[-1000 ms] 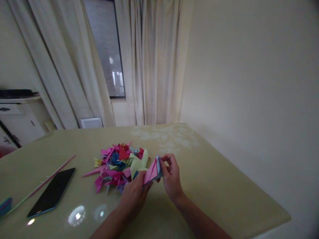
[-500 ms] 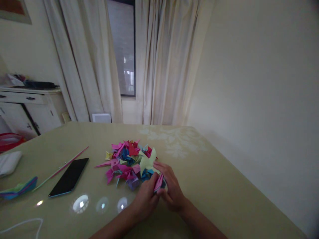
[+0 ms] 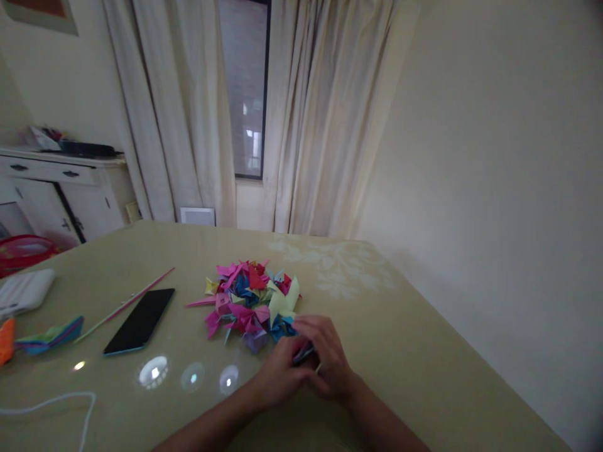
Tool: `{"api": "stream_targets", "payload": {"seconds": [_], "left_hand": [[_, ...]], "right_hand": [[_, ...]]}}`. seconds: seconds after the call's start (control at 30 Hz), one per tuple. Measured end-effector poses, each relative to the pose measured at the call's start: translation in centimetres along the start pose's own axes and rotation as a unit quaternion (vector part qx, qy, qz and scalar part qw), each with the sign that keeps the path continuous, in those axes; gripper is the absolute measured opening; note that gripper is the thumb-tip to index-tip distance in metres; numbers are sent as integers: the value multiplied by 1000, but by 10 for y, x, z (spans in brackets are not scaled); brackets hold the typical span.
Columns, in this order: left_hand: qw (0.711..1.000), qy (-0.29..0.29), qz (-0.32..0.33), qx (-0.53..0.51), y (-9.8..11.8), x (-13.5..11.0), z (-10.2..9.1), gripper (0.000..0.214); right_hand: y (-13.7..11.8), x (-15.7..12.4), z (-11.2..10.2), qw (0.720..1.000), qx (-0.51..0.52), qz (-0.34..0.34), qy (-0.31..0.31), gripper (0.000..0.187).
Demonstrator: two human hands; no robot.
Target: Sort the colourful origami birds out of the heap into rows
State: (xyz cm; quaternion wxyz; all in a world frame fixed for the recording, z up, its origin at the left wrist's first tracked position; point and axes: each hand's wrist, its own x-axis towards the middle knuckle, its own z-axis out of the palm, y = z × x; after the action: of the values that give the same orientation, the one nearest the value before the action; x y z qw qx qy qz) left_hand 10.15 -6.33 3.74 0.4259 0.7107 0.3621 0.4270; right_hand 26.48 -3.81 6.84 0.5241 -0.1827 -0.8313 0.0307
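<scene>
A small folded piece (image 3: 304, 353), probably paper, is held low over the near part of the table (image 3: 447, 389), almost swallowed by two cupped hands. The left hand (image 3: 282, 370) is curled against it from the 8 o'clock side, thumb bent inward; the right hand (image 3: 328, 359) is arched over from 3 o'clock, fingers bent close together. Only a dark edge is shown between them; which fingertips pinch cannot be told. The enclosing grip is presumably used so that pressure is put on both sides and folds are prevented from springing apart. Between 10 and 11 o'clock of the hands, a heap of origami (image 3: 247, 317) is gathered, apparently so that the pieces are kept together within reach. A pale-green origami piece (image 3: 282, 302) is lodged at its 3 o'clock edge. Well apart, towards 9 to 10 o'clock, a black touchscreen device (image 3: 140, 323) is laid flat, with a thin pink-and-green stick (image 3: 113, 314) alongside; working space is seemingly left free by both.
</scene>
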Motion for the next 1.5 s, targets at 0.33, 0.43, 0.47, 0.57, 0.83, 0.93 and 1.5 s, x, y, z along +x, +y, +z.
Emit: {"api": "stream_targets", "payload": {"seconds": [0.33, 0.43, 0.47, 0.57, 0.83, 0.93, 1.5], "left_hand": [[991, -108, -75, -24, 13, 1, -6, 31], [987, -111, -80, 91, 15, -4, -12, 36], [982, -96, -60, 152, 16, -4, -14, 38], [926, 9, 4, 378, 14, 2, -26, 39], [771, 59, 64, 631, -10, 14, -48, 22], [778, 74, 85, 618, -5, 12, -50, 24], [786, 170, 40, 593, -27, 4, -50, 38]], "right_hand": [[0, 18, -21, 996, -18, 47, -67, 37], [11, 6, -52, 961, -19, 273, 33, 46], [15, -3, -64, 937, -16, 341, 74, 49], [22, -40, -93, 864, -10, 490, 117, 60], [10, -114, -98, 835, -263, 478, -63, 48], [11, -96, -87, 893, -309, 328, -8, 37], [64, -19, -45, 931, -49, 341, -125, 23]]}}
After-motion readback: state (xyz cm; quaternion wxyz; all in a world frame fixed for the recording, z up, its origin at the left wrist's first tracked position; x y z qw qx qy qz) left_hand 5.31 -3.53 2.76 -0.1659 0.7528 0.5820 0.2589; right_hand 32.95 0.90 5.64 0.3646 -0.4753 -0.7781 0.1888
